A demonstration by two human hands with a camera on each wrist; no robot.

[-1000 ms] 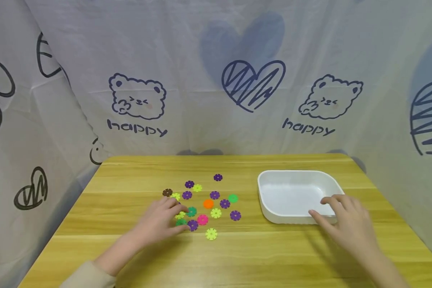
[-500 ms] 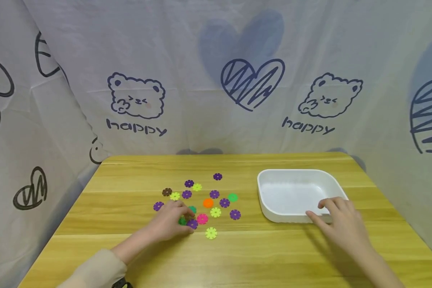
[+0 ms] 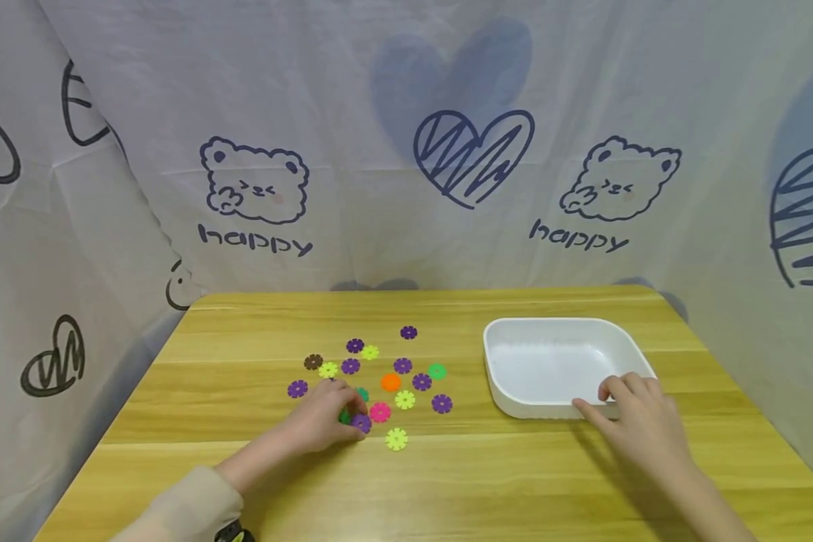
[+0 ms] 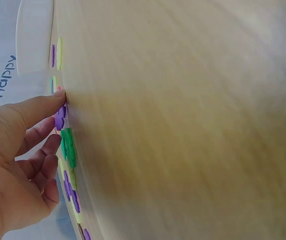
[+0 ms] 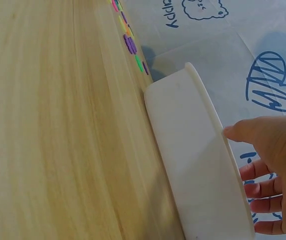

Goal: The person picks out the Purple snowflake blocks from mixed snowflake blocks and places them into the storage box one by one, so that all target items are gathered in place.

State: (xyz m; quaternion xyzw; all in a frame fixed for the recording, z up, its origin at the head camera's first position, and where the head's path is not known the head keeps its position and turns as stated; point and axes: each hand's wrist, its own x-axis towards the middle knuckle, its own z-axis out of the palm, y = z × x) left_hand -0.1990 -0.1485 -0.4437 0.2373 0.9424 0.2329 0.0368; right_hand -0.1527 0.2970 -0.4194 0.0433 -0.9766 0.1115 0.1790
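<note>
Fabric backdrop (image 3: 359,90) with doodle bears and hearts, standing behind the wood-grain table (image 3: 447,482). White tray (image 3: 525,410) sits on the table's right half, scatter of discs well to its left.

Right hand (image 3: 645,418): holding the tray's near rim toward its right end, thumb outside, fingers over the inner side. Looks like steadying duty only.

Left hand (image 3: 320,421): thumb and forefinger closed on opposite edges of one purple snowflake disc (image 3: 360,424), other fingers loosely curled (black band (image 3: 232,533) on that wrist, not in the way). Disc is at the near side of the scatter, low at the tabletop; can't tell if it's off the wood.

Neighbours: pink disc (image 3: 380,412) just right, green disc (image 3: 345,417) just left and partly hidden by the hand, teal disc (image 3: 361,394) just beyond.

My read: step in hand is a single-piece pickup. Next move calls for a firm edge pinch and a straight lift, since flat thin pieces this close could snag or drag the green one along
</note>
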